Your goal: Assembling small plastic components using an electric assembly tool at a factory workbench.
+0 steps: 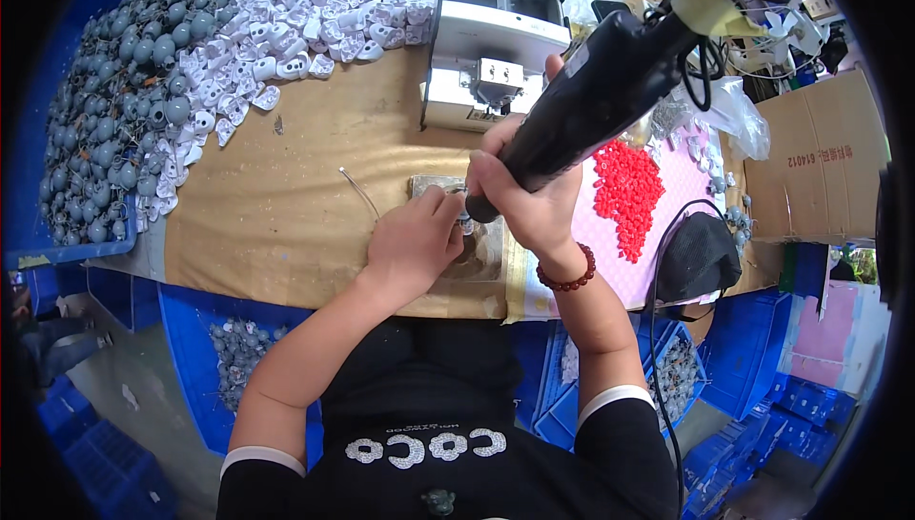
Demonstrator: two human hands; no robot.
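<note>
Holding the black power screwdriver [591, 91] tight in the right hand [524, 201], keep its tip straight over the small part [466, 224], which sits on the metal plate [481, 258] at the table's near edge, pinched by the left hand [415, 239] fingers. At three o'clock stands a brown cardboard box [820, 163] with red print on its side; at one o'clock, yellow tape [705, 3] wraps the tool's cord.

Head view, looking down, close workbench [286, 196]
</note>
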